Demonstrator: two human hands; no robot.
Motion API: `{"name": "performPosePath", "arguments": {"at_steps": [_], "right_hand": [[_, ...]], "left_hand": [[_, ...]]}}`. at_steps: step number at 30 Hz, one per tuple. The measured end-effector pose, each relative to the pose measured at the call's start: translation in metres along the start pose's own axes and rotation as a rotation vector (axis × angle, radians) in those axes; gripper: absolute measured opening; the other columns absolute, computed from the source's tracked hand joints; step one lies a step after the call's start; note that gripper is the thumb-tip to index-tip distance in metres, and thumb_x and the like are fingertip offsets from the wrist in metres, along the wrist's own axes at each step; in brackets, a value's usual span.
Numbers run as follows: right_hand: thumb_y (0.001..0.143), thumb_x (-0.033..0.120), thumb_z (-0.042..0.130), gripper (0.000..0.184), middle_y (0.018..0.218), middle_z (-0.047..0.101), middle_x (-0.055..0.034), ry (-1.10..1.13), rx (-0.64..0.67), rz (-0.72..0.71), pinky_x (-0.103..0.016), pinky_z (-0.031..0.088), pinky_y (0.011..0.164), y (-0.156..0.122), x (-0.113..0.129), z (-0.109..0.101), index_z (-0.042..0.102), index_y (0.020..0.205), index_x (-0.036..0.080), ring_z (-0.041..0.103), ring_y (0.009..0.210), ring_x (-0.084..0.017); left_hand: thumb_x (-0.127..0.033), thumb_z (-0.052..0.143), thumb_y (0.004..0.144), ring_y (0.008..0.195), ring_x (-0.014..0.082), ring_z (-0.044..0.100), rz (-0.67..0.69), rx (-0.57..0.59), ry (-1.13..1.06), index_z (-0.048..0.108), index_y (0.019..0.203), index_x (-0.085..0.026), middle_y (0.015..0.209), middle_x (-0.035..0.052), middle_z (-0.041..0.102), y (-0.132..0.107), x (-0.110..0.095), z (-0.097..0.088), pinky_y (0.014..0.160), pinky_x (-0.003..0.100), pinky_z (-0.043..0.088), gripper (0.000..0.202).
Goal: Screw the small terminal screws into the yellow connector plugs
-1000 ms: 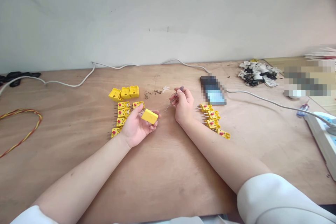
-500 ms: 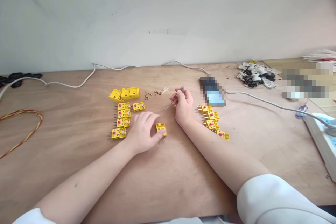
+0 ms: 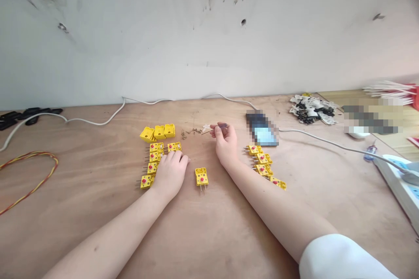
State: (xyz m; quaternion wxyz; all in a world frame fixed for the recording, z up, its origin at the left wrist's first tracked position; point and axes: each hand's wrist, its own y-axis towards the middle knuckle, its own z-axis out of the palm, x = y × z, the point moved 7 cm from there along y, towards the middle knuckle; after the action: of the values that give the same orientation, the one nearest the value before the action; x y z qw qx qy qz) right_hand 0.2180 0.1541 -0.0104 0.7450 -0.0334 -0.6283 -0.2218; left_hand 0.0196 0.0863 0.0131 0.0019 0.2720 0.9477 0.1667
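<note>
My right hand [image 3: 225, 143] is closed around a small screwdriver [image 3: 223, 126] with a purple handle, its thin shaft pointing left. Over the left group of open yellow plugs [image 3: 152, 168] rests my left hand [image 3: 170, 170], fingers curled and thumb near the index finger. A tiny pale bit shows at those fingertips, too small to name. Between my hands, one open yellow plug [image 3: 201, 177] with a red dot lies on the table, its two pins toward me. Beyond it are loose small screws [image 3: 183, 135] and small clear pieces [image 3: 206, 128].
Yellow covers [image 3: 159, 131] sit behind the left plugs. More open yellow plugs [image 3: 262, 158] line up right of my right arm, below a phone [image 3: 262, 128]. A white cable [image 3: 314, 122] runs to a power strip [image 3: 397, 183]. Black and white parts [image 3: 312, 110] are heaped at the back right.
My left hand has moved left, off the middle plug and toward the left plugs, its fingers more curled. The screwdriver's shaft now lies flatter. The camera view has tilted up.
</note>
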Motion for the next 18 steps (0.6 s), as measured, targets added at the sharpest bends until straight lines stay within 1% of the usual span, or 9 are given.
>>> {"name": "performPosePath", "arguments": {"at_steps": [3,6,9,11,14,18], "right_hand": [[0.092,0.045,0.063,0.030,0.114,0.074,-0.0100,-0.032,0.021,-0.026,-0.042,0.056,0.091,0.001,-0.001,0.001,0.056,0.111,0.023,0.070,0.095,-0.020],[0.092,0.045,0.062,0.030,0.115,0.074,-0.0101,-0.044,0.035,-0.029,-0.044,0.056,0.093,0.001,-0.004,0.002,0.056,0.112,0.024,0.070,0.096,-0.020],[0.092,0.045,0.062,0.030,0.115,0.074,-0.0102,-0.068,0.046,-0.031,-0.045,0.056,0.094,0.001,-0.006,0.003,0.057,0.113,0.024,0.070,0.098,-0.021],[0.092,0.044,0.062,0.029,0.115,0.074,-0.0102,-0.087,0.049,-0.036,-0.044,0.056,0.094,0.001,-0.007,0.004,0.058,0.112,0.024,0.070,0.103,-0.022],[0.092,0.044,0.062,0.029,0.115,0.073,-0.0099,-0.090,0.028,-0.045,-0.043,0.056,0.093,0.001,-0.006,0.003,0.058,0.112,0.023,0.069,0.104,-0.022],[0.092,0.044,0.062,0.029,0.111,0.073,-0.0087,-0.045,-0.002,-0.045,-0.039,0.056,0.088,-0.002,0.001,0.002,0.057,0.111,0.023,0.069,0.093,-0.019]], "left_hand": [[-0.024,0.047,0.103,0.086,0.0242,0.058,0.020,-0.040,-0.056,0.065,0.091,-0.018,0.089,0.0082,0.064,0.000,-0.001,-0.003,0.072,0.038,0.040,0.022],[-0.026,0.047,0.104,0.088,0.0218,0.059,0.047,-0.070,-0.221,0.065,0.097,-0.018,0.092,0.0069,0.065,0.000,-0.005,-0.008,0.075,0.037,0.043,0.021],[-0.027,0.047,0.104,0.090,0.0203,0.060,0.054,-0.075,-0.366,0.064,0.101,-0.020,0.096,0.0057,0.065,-0.001,-0.006,-0.010,0.079,0.036,0.045,0.019],[-0.028,0.047,0.105,0.091,0.0200,0.060,0.044,-0.064,-0.410,0.064,0.101,-0.020,0.097,0.0053,0.065,-0.001,-0.006,-0.008,0.081,0.036,0.046,0.019],[-0.028,0.047,0.105,0.091,0.0203,0.060,0.018,-0.045,-0.398,0.065,0.098,-0.019,0.096,0.0056,0.065,0.000,-0.003,-0.004,0.081,0.037,0.047,0.021],[-0.028,0.047,0.104,0.089,0.0216,0.059,-0.009,-0.006,-0.295,0.067,0.095,-0.019,0.095,0.0075,0.065,0.001,-0.001,0.001,0.077,0.038,0.046,0.024]]}}
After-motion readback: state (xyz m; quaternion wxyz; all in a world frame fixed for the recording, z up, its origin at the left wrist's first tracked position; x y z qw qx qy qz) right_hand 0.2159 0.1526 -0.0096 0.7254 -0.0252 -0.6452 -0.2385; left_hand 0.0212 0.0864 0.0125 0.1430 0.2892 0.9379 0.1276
